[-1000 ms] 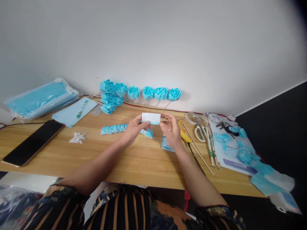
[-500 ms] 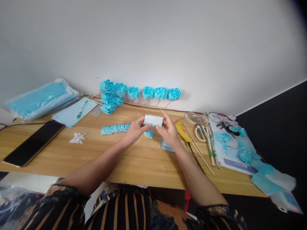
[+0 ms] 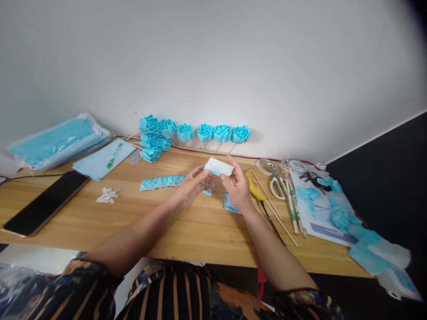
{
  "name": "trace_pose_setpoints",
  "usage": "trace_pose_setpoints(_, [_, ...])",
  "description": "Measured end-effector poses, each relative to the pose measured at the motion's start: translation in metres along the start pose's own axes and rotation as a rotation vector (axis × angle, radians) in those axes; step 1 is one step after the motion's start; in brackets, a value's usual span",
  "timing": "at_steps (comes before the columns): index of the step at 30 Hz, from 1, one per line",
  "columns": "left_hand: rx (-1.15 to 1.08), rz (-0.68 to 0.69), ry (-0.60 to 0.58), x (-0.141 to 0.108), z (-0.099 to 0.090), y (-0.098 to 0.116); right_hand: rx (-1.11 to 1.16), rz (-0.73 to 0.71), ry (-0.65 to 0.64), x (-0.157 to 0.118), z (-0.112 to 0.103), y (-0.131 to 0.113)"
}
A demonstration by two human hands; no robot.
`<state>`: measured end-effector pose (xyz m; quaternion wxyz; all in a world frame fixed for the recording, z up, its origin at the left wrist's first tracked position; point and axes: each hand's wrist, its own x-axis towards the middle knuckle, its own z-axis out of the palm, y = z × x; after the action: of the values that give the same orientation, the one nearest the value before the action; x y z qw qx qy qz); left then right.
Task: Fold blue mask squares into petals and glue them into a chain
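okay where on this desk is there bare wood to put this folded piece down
Bare wood runs along the near edge of the desk, between the phone and the wooden sticks. A smaller patch lies between the white scraps and the left hand. It is crowded on the right around the scissors and along the wall by the paper roses.

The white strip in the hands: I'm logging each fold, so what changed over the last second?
The white strip has tilted, its right end lower. The left hand has opened, its fingers only near the strip's left end; the right hand keeps pinching it. The paper roses, scissors and phone are unchanged.
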<state>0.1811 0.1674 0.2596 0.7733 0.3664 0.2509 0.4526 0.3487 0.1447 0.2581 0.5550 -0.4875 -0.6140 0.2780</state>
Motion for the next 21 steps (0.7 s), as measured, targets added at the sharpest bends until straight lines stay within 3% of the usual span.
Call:
trace_pose_setpoints(4, [0.060,-0.077,-0.037,-0.0020,0.0018,-0.0043,-0.020,-0.024,-0.004,-0.0011,-0.0003,0.0018])
trace_pose_setpoints(13, [0.107,0.033,0.068,0.0021,-0.0051,-0.0019,0.037,0.108,-0.144,-0.0033,0.0004,0.0049])
trace_pose_setpoints(17, [0.229,0.075,0.080,0.0024,-0.0063,-0.0001,0.212,0.183,-0.250,0.0010,-0.0025,0.0015])
trace_pose_setpoints(21, [0.381,0.112,0.107,0.0021,-0.0054,0.0004,0.207,0.185,-0.304,0.0019,-0.0031,0.0032])
